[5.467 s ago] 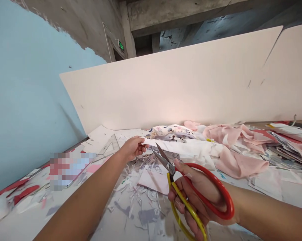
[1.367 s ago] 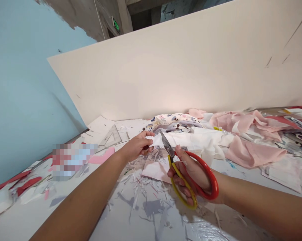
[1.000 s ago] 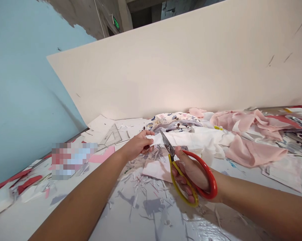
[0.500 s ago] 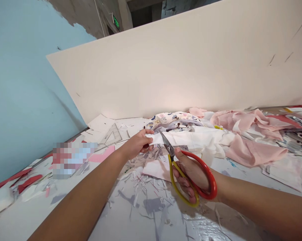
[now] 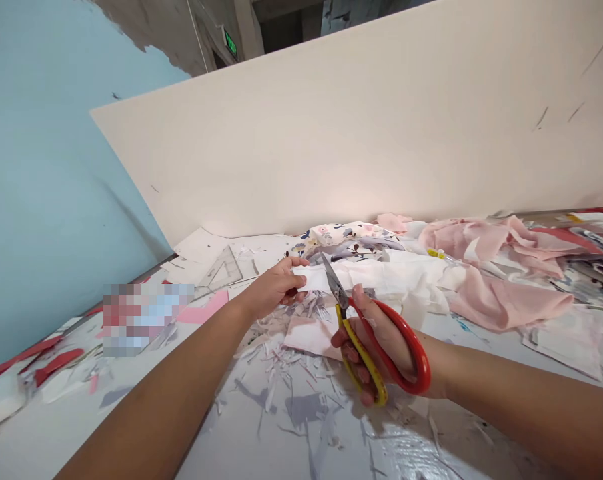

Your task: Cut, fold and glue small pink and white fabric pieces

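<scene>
My left hand (image 5: 274, 288) pinches the left end of a white fabric strip (image 5: 381, 275) that stretches to the right over the table. My right hand (image 5: 381, 340) grips scissors (image 5: 376, 347) with one red and one yellow handle loop. The handles are squeezed together and the blades (image 5: 333, 280) lie across the strip just right of my left fingers. Small white and pink snippets (image 5: 291, 360) litter the white table under both hands, beside a pale pink piece (image 5: 309, 335).
Pink cloth (image 5: 501, 293) and floral printed cloth (image 5: 346, 240) lie piled behind the strip. A clear set square (image 5: 224, 270) and paper sheets (image 5: 201, 248) sit at the back left. A tall cream board (image 5: 381, 133) stands along the table's far edge, a blue wall (image 5: 41, 200) at left.
The scissor handles have squeezed together and the blades have closed across the strip. My left hand still holds the strip's end in the same place.
</scene>
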Action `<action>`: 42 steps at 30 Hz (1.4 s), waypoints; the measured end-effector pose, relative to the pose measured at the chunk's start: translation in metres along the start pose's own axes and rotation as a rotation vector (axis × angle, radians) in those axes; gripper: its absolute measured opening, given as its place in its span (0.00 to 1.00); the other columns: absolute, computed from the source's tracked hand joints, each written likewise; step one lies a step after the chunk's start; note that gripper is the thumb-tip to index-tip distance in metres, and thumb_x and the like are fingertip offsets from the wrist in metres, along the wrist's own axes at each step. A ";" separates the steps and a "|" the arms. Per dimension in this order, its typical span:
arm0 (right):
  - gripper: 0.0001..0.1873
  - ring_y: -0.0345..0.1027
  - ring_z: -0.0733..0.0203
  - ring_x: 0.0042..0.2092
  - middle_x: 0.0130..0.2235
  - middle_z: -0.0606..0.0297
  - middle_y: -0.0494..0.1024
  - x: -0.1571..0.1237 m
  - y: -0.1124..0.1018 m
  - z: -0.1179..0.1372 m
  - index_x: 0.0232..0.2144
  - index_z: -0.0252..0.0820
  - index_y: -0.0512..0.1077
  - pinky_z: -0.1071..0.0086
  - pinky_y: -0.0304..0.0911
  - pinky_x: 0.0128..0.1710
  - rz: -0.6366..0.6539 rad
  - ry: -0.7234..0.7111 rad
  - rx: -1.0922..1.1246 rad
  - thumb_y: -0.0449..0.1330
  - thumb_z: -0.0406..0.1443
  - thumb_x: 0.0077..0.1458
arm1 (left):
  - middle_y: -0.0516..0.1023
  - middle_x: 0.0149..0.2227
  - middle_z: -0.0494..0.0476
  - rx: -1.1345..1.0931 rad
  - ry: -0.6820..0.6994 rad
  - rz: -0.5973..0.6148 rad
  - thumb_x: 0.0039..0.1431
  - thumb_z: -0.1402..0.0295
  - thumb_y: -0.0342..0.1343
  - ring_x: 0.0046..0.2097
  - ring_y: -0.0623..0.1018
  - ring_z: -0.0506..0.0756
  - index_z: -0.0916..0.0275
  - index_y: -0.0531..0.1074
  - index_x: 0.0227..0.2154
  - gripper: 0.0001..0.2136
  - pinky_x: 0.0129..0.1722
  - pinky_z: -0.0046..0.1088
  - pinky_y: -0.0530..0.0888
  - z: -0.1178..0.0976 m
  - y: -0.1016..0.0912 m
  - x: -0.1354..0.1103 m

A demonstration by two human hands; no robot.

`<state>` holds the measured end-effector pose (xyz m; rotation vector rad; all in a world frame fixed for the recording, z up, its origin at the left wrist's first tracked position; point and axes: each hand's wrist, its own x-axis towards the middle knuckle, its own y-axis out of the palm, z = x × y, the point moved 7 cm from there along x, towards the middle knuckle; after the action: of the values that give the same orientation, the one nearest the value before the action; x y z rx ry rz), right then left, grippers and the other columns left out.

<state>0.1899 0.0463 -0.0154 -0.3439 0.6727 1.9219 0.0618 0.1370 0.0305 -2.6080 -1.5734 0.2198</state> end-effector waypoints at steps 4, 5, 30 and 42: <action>0.39 0.53 0.69 0.13 0.16 0.72 0.59 0.008 -0.003 0.001 0.23 0.38 0.64 0.72 0.56 0.10 0.021 -0.064 -0.052 0.36 0.66 0.42 | 0.66 0.19 0.46 0.020 -0.009 0.011 0.51 0.66 0.52 0.19 0.62 0.45 0.60 0.58 0.46 0.19 0.20 0.20 0.54 -0.001 0.003 -0.002; 0.39 0.54 0.69 0.13 0.16 0.71 0.60 0.010 -0.005 0.002 0.22 0.38 0.64 0.72 0.56 0.10 0.016 -0.094 -0.066 0.37 0.66 0.42 | 0.65 0.19 0.46 0.024 -0.011 0.018 0.51 0.66 0.52 0.19 0.61 0.45 0.60 0.57 0.46 0.18 0.20 0.20 0.53 -0.001 0.004 -0.003; 0.29 0.55 0.70 0.12 0.13 0.74 0.61 0.019 -0.014 0.008 0.19 0.41 0.60 0.76 0.51 0.11 -0.110 -0.278 -0.135 0.46 0.60 0.47 | 0.68 0.20 0.46 0.047 0.045 0.039 0.51 0.68 0.52 0.19 0.64 0.44 0.59 0.59 0.42 0.14 0.18 0.19 0.55 -0.009 0.002 -0.005; 0.20 0.65 0.67 0.20 0.18 0.75 0.68 0.009 -0.022 0.029 0.24 0.42 0.59 0.73 0.61 0.23 -0.127 -0.455 0.130 0.68 0.33 0.32 | 0.63 0.17 0.42 0.183 -0.078 0.353 0.51 0.67 0.53 0.17 0.67 0.45 0.59 0.61 0.43 0.15 0.17 0.19 0.59 -0.014 0.043 -0.025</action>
<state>0.2077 0.0776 -0.0033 0.1308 0.4557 1.7414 0.0902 0.0953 0.0400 -2.7366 -1.0413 0.4702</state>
